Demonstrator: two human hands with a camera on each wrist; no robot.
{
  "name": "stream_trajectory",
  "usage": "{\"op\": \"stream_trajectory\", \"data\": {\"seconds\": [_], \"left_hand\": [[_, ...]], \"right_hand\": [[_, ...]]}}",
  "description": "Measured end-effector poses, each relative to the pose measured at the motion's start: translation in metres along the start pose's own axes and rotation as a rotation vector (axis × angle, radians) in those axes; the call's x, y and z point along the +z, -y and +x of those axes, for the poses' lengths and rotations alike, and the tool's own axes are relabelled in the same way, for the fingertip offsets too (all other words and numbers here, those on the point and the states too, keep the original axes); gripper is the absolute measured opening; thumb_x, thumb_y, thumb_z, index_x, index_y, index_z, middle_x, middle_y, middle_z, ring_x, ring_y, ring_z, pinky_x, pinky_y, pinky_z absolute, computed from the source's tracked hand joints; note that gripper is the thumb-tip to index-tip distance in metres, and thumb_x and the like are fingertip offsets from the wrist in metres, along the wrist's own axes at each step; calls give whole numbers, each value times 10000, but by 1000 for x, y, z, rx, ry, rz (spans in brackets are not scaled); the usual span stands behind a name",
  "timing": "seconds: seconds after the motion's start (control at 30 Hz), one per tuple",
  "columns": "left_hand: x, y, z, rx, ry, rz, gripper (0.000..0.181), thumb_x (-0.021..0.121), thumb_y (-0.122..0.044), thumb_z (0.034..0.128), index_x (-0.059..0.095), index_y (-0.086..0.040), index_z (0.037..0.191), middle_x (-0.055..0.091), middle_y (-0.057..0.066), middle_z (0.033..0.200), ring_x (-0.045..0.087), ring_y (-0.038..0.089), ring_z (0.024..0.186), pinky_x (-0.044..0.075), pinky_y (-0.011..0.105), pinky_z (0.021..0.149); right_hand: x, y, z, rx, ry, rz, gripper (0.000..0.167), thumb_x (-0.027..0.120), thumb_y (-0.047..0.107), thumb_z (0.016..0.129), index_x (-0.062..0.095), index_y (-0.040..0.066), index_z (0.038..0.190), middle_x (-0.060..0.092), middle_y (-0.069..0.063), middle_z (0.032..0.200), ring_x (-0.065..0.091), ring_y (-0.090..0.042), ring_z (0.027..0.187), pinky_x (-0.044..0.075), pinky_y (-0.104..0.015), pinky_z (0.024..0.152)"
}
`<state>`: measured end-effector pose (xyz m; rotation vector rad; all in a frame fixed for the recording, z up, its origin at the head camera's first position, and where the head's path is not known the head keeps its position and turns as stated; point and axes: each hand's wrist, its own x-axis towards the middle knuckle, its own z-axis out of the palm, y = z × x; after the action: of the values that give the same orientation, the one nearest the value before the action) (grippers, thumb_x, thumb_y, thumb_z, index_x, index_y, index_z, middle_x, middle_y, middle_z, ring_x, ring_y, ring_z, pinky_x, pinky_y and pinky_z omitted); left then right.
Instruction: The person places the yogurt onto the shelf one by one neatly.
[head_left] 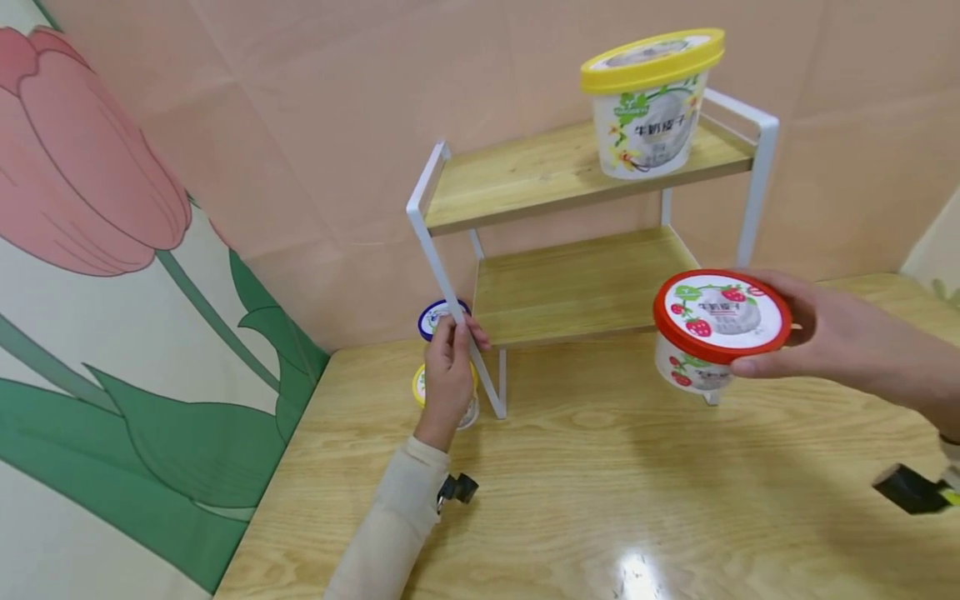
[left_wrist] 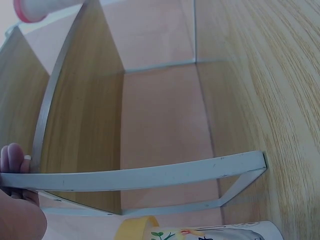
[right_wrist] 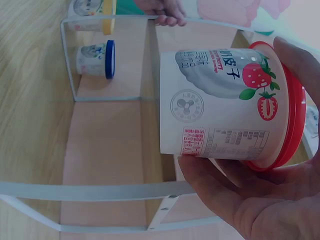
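Observation:
My right hand [head_left: 840, 337] holds a tub with a red lid and strawberry print [head_left: 723, 312] from its right side, in the air before the rack. Thumb and fingers wrap round that tub [right_wrist: 215, 107] in the right wrist view. My left hand [head_left: 448, 367] grips the left front leg of a two-tier rack [head_left: 517, 179] with wooden shelves and white metal frame. In the left wrist view the fingertips [left_wrist: 15, 157] curl over the white bar. On the upper shelf, toward the right, stands a yellow-lidded tub [head_left: 648, 108].
Left of the rack, on the wooden table [head_left: 555, 500], stand a blue-lidded tub [right_wrist: 95, 60] and a second yellow-lidded tub [right_wrist: 92, 15], partly hidden by my left hand in the head view. A pink backdrop hangs behind, with a tulip-printed panel [head_left: 90, 167] at the left.

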<state>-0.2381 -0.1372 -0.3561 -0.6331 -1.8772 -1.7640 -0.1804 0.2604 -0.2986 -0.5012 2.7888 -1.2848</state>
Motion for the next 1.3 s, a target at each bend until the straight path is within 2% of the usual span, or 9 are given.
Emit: {"op": "stream_trajectory", "data": {"seconds": [0.13, 0.37, 0.43, 0.57, 0.67, 0.8, 0.9, 1.1, 1.3], "left_hand": [[-1, 0, 0, 1, 1, 2, 289, 357, -110, 1084, 496, 141, 1052, 578, 286, 900, 624, 63, 788, 616, 419, 776], [0, 1, 0, 17, 10, -20, 299, 358, -116, 1085, 491, 150, 1050, 568, 304, 899, 619, 63, 786, 600, 238, 757], [0, 1, -1, 17, 11, -20, 299, 356, -117, 1085, 492, 146, 1052, 567, 299, 900, 617, 63, 788, 599, 234, 756], [0, 2, 0, 24, 5, -19, 291, 358, -114, 1084, 496, 140, 1050, 568, 282, 896, 616, 65, 787, 599, 238, 747], [0, 1, 0, 30, 1, -21, 288, 361, -110, 1083, 495, 143, 1046, 568, 272, 891, 615, 65, 787, 594, 222, 746], [0, 1, -1, 20, 0, -22, 287, 360, -104, 1082, 493, 147, 1047, 569, 285, 894, 617, 68, 788, 595, 219, 752], [0, 1, -1, 8, -3, -20, 284, 359, -102, 1082, 495, 146, 1049, 571, 296, 897, 619, 67, 785, 595, 220, 753], [0, 0, -1, 12, -11, -21, 277, 367, -95, 1079, 496, 148, 1046, 570, 301, 890, 622, 53, 780, 594, 217, 752], [0, 1, 0, 23, -2, -18, 268, 361, -80, 1078, 495, 151, 1050, 571, 277, 884, 618, 46, 781, 598, 233, 751]], "right_hand": [[0, 11, 4, 18, -8, -4, 830, 780, 209, 868, 282, 253, 1529, 603, 177, 1192, 628, -30, 950, 559, -240, 699], [2, 22, 12, 0, -25, 23, 847, 796, 203, 852, 300, 315, 1530, 643, 164, 1189, 653, -39, 958, 559, -221, 721], [3, 26, 14, -14, -39, 34, 844, 801, 185, 845, 314, 313, 1523, 639, 151, 1194, 653, -53, 958, 563, -222, 721], [7, 31, 18, -34, -75, 6, 900, 842, 216, 807, 315, 336, 1526, 622, 155, 1202, 624, 21, 983, 558, -197, 716], [12, 36, 21, -60, -89, -4, 958, 859, 227, 788, 279, 327, 1544, 597, 109, 1240, 596, 57, 1014, 548, -160, 726], [17, 40, 25, -85, -85, 43, 990, 834, 169, 812, 193, 233, 1564, 517, -49, 1347, 556, 37, 1051, 520, -97, 748], [20, 44, 28, -77, -71, 77, 991, 805, 163, 843, 125, 174, 1563, 433, -130, 1424, 514, -54, 1148, 481, -41, 774], [21, 51, 36, -46, -28, 106, 962, 727, 248, 919, 37, 131, 1578, 318, -175, 1511, 435, -399, 1308, 433, -1, 795], [24, 52, 48, -10, 4, 182, 928, 619, 313, 983, -69, 152, 1583, 264, -208, 1549, 382, -437, 1339, 436, -29, 798]]}}
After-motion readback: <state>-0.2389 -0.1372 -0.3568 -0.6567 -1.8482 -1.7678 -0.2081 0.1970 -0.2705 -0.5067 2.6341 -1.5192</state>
